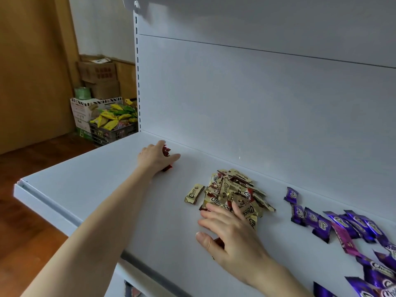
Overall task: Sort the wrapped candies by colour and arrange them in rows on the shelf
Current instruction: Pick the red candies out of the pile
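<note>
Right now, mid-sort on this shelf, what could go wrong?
1. The right grip rests flat on the gold pile; a careless sweep could push gold ones into the purple candies beside it.
2. Red wrappers sit mixed inside that pile and might be missed.
3. A red candy under the right grip lies towards the front of the shelf and could slide off.

White shelf (96, 189) bears gold candies (233, 189), purple candies (342, 224), one magenta candy (345, 240) and dark red candies (166, 151).
</note>
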{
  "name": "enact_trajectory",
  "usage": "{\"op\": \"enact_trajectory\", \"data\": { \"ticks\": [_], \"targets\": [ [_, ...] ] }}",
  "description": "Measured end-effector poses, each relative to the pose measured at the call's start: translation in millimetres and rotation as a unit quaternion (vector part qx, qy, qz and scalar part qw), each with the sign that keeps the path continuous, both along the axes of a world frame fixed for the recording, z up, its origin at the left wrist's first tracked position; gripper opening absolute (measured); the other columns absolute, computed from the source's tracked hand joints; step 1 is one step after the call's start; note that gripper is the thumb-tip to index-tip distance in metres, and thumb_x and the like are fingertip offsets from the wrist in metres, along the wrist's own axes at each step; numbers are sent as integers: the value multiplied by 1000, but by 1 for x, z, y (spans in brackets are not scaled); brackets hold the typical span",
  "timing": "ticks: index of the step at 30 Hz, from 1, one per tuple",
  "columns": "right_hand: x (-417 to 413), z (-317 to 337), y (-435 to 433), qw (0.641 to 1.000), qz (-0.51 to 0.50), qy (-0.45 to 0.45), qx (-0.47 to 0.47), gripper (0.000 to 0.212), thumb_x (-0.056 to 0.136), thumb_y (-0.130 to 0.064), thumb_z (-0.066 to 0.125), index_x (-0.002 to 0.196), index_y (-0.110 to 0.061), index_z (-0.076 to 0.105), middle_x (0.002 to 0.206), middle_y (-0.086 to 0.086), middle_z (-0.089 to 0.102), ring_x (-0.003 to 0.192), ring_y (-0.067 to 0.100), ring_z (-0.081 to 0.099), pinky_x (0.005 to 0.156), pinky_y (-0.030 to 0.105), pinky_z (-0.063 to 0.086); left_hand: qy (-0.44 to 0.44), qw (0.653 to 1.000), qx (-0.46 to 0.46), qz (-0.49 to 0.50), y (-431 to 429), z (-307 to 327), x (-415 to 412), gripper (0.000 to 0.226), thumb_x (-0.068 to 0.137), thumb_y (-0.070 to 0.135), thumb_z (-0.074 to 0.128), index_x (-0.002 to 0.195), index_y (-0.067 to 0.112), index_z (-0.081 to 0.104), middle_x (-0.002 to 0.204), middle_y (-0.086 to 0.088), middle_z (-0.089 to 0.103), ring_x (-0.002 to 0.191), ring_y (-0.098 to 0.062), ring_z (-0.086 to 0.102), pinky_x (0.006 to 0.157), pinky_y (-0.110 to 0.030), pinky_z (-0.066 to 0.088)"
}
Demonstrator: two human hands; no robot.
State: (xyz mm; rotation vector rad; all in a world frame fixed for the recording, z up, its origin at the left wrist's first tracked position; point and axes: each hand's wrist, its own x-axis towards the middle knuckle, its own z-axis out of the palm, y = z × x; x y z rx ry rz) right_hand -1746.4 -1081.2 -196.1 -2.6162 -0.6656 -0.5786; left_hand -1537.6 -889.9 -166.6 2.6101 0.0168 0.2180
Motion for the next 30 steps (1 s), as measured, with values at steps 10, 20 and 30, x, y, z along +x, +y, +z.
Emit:
{"op": "enact_trajectory", "data": {
  "ticks": [10,20,30],
  "targets": [
    [-2,1,2,1000,10,4,12,73,87,-65,13,101,-18,68,120,-5,63,126,1,36,109,36,3,-26,991,125,-45,-18,0,-15,43,97,42,28,139,37,39,145,-10,34,132,-30,29,106,-47,18],
    [-7,13,2,998,5,-53,-24,36,86,-33,40,79,-13,70,99,1,71,114,17,57,103,49,13,-131,981,132,-52,-26,4,-48,41,97,42,36,128,21,53,137,-10,48,131,-27,35,105,-43,19],
    [-54,33,-18,997,-9,-79,-16,34,84,-30,45,79,-11,72,91,4,72,103,22,63,99,52,22,-186,975,26,-116,-25,0,-132,30,93,28,48,102,8,69,106,-14,65,102,-33,57,80,-37,44]
  ]
}}
